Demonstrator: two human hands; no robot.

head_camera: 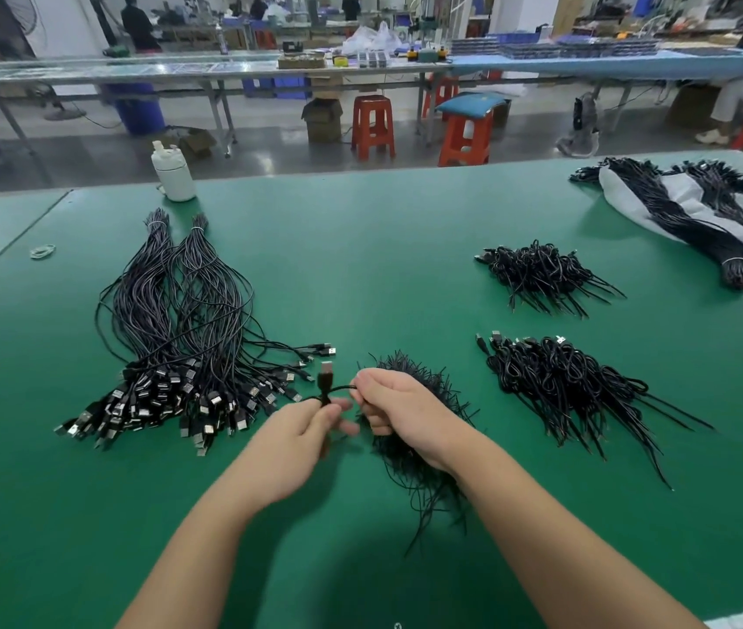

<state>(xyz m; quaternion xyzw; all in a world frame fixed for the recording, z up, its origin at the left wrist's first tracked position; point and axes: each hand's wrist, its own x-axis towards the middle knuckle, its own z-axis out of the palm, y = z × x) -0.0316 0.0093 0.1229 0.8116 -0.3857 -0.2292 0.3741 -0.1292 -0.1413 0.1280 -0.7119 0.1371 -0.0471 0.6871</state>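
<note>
Lower centre of the frame: the left hand [301,440] pinches a black cable [325,384] below its upright plug, and the right hand [401,413] grips the cable's other stretch. Both are above the green table [360,265], with tied bundles [179,347] to the left and coiled piles [560,379] to the right.

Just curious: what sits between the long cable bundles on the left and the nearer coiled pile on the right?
Head view: a spiky black wire heap under the right hand, which with the left hand pinches one USB cable.
</note>
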